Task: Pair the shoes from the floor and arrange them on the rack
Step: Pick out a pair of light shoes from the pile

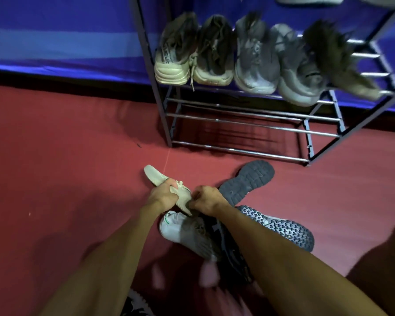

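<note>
Beige knit shoe [169, 185] held just above the red floor [66, 167], over a pile of loose shoes [214, 226] in front of the metal rack [237, 131]. It looks light and soft, best gripped around the middle. Left hand [161, 195] is closed around its midsection; right hand [206, 199] pinches its heel end
</note>
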The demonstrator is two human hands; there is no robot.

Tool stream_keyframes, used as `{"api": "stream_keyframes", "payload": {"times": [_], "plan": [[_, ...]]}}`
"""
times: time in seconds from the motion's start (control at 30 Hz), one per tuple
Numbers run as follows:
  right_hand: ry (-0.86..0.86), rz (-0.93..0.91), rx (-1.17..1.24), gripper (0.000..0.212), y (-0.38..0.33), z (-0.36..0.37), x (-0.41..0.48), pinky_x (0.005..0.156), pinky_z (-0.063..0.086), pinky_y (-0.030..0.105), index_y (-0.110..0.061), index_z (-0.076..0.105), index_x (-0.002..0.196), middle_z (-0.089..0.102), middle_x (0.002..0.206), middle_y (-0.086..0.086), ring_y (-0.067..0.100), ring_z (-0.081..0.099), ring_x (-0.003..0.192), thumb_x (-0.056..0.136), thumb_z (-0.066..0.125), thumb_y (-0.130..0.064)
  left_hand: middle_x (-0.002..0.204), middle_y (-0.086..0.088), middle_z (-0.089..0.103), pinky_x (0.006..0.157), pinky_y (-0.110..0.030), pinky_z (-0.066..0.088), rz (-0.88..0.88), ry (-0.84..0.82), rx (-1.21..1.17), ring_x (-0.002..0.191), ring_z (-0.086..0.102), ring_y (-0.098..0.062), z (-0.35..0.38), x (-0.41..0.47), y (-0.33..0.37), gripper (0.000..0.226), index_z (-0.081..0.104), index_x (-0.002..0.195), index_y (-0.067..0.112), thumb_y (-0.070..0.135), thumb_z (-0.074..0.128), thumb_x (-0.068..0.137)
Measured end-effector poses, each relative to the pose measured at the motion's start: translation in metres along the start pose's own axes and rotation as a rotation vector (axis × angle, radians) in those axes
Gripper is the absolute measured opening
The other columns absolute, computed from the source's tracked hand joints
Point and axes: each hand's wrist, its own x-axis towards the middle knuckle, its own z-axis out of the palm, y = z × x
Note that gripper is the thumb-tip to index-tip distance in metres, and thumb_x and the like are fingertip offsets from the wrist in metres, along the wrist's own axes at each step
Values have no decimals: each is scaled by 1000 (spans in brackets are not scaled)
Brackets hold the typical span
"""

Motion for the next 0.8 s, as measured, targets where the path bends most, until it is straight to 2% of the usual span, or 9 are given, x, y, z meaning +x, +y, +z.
{"api": "stream_keyframes", "payload": {"times": [0.1,0.2,0.3,0.37,0.43,0.5,0.7,0.73,0.8], "plan": [[10,-37,67,19,3,-23,-23,69,43,23,-25,60,78,66,89,-3,15,60,86,76,77,-34,92,-8,68,68,-27,51,74,8,9,82,68,-25,-9,-19,25,25,58,94,33,13,54,80],[37,-89,99,23,6,-50,-52,67,43,22,-24,59,72,64,82,-4,12,58,78,81,76,-37,86,-7,68,72,-32,55,157,30,39,80,70,-28,-16,-40,55,20,57,88,31,15,58,76],[90,-120,189,30,16,-79,-86,54,40,16,-23,60,68,60,67,-8,7,53,61,88,69,-42,85,-6,70,72,-32,56,252,39,89,79,71,-28,-17,-64,91,18,58,86,30,16,60,73],[130,-105,292,31,27,-98,-107,50,40,15,-20,60,67,58,63,-6,7,51,57,92,66,-36,80,-4,70,62,-26,54,314,27,112,71,69,-25,-15,-80,116,19,58,88,28,15,59,73],[156,-70,335,27,38,-118,-128,44,37,14,-14,62,71,58,65,-2,8,49,55,94,64,-29,77,-1,67,53,-22,44,374,-12,161,68,63,-21,-10,-96,140,19,59,89,27,15,60,75],[168,-35,339,21,48,-137,-148,40,35,13,-10,64,79,61,69,4,10,51,54,96,62,-24,82,1,65,54,-21,40,445,-49,202,72,58,-19,-4,-112,162,16,59,85,29,17,63,74],[210,81,294,24,83,-191,-195,46,36,20,-9,70,83,67,81,9,22,59,66,93,64,-31,69,6,55,62,-27,43,662,-260,226,63,50,-17,-2,-162,220,19,57,80,27,12,67,71],[226,92,288,26,85,-200,-202,48,37,22,-10,70,81,68,81,9,22,58,67,92,65,-33,66,5,54,61,-29,43,700,-294,202,60,49,-17,-5,-172,230,20,57,82,25,9,66,72],[268,106,281,29,86,-220,-215,49,38,23,-10,67,75,67,79,11,22,57,64,91,66,-34,63,4,51,54,-23,42,768,-313,179,51,47,-11,-11,-194,248,23,58,89,17,1,63,75]]}}
